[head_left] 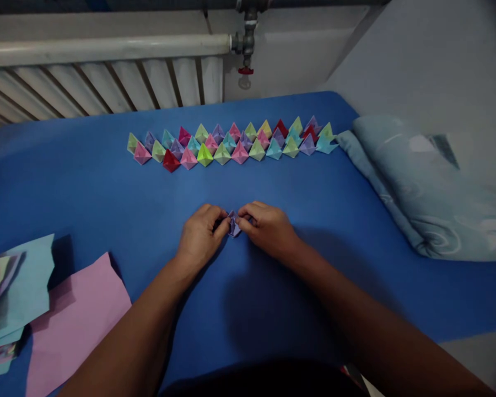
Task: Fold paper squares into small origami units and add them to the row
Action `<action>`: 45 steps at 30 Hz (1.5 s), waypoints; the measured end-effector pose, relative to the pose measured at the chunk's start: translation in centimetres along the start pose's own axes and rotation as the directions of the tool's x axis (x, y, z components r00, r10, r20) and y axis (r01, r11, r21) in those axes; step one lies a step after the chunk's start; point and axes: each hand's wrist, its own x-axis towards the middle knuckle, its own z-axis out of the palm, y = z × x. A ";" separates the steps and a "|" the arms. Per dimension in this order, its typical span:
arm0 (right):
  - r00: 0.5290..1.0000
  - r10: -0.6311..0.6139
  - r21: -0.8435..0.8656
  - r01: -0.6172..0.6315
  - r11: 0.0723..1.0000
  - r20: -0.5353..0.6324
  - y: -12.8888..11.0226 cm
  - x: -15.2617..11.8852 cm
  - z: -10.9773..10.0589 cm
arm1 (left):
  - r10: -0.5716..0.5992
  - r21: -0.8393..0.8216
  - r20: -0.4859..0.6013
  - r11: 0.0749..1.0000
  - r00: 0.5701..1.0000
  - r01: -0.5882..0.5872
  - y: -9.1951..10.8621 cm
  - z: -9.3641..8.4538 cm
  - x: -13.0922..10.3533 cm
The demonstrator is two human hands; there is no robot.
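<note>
Purple paper sits right between our hands: a small folded piece [233, 225], pointy, same general shape as the others. We've got it pinched from both sides, left hand [198, 234] with thumb and fingers closed on one edge, right hand [270, 227] doing the same on the other. It's at the blue surface [161, 204], nearer to us than the rows and well apart from them.

As for progress, we'd call it pretty far along. Behind our hands there are staggered rows of folded paper pieces [222, 154] in pink, green, teal, purple, yellow and red, packed close together, and they all look fully shaped to us. The purple one looks nearly there too, but our fingers cover its edges, so we can't tell if every crease is in.

Over on our left there's a flat pink sheet [78, 320] plus a loose stack of coloured paper [20, 292], none of it shaped like the little ones. We can't tell how many sheets are in that stack.

Brands and labels? Nothing we can read. The rolled fabric [413, 182] on our right has pale swirls and whitish patches, no legible words, and we spot no lettering on the radiator [107, 82] or the red valve handle [245, 71].
</note>
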 end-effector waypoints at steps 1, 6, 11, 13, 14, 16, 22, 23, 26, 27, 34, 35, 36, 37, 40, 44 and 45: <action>1.000 0.004 -0.027 -0.004 1.000 0.004 -0.1 0.1 0.0 | 0.007 0.024 0.000 1.000 1.000 -0.007 0.0 0.1 0.0; 0.999 0.023 -0.126 -0.018 0.992 0.037 -0.5 0.3 0.2 | 0.005 0.113 0.011 0.994 1.000 -0.006 0.2 0.2 0.2; 0.999 0.025 -0.167 -0.020 0.986 0.025 -0.7 0.5 0.4 | -0.047 0.195 0.014 0.980 0.999 0.044 0.7 0.3 0.4; 0.999 0.030 -0.168 -0.025 0.985 0.027 -0.7 0.5 0.4 | -0.054 0.220 0.020 0.974 0.998 0.048 0.9 0.3 0.4; 0.999 0.033 -0.165 -0.028 0.986 0.029 -0.7 0.6 0.4 | -0.055 0.225 0.020 0.973 0.998 0.049 0.9 0.3 0.4; 0.999 0.035 -0.135 -0.031 0.990 0.029 -0.6 0.6 0.4 | -0.047 0.196 0.018 0.980 0.999 0.043 0.8 0.3 0.4; 0.999 0.011 0.199 -0.003 0.980 -0.041 0.1 -0.2 -0.7 | -0.065 -0.071 -0.084 0.996 0.994 0.059 0.3 -0.5 -0.5; 0.999 0.014 0.224 -0.002 0.975 -0.050 0.1 -0.5 -1.0 | -0.077 -0.085 -0.105 0.994 0.992 0.068 0.2 -0.7 -0.7; 0.998 -0.044 0.224 0.052 0.973 -0.040 0.1 -1.0 -1.6 | -0.069 -0.074 -0.131 0.995 0.989 0.059 0.2 -0.9 -1.2; 0.997 -0.076 0.215 0.080 0.973 -0.025 0.1 -1.2 -1.6 | -0.053 -0.067 -0.126 0.997 0.991 0.045 0.2 -0.9 -1.3; 0.980 -0.150 0.112 0.136 0.984 0.134 0.4 -1.3 -1.3 | 0.045 -0.051 -0.013 0.998 0.999 -0.045 0.4 -0.6 -1.5; 0.979 -0.143 0.096 0.130 0.987 0.148 0.3 -1.3 -1.3 | 0.049 -0.048 -0.001 0.998 0.999 -0.049 0.4 -0.6 -1.5; 0.978 -0.135 0.083 0.123 0.989 0.158 0.3 -1.3 -1.3 | 0.053 -0.044 0.006 0.998 0.999 -0.053 0.4 -0.6 -1.6; 0.978 -0.128 0.075 0.117 0.990 0.165 0.2 -1.3 -1.4 | 0.055 -0.040 0.009 0.998 0.998 -0.054 0.4 -0.6 -1.6; 0.980 -0.110 0.064 0.100 0.993 0.164 0.0 -1.3 -1.4 | 0.047 -0.040 -0.002 0.998 0.999 -0.047 0.5 -0.5 -1.5; 0.984 -0.095 0.070 0.085 0.994 0.152 -0.2 -1.2 -1.4 | 0.019 -0.064 -0.035 0.998 0.999 -0.021 0.6 -0.5 -1.5; 0.984 -0.097 0.073 0.087 0.994 0.150 -0.2 -1.2 -1.4 | 0.018 -0.070 -0.037 0.997 0.999 -0.021 0.6 -0.5 -1.4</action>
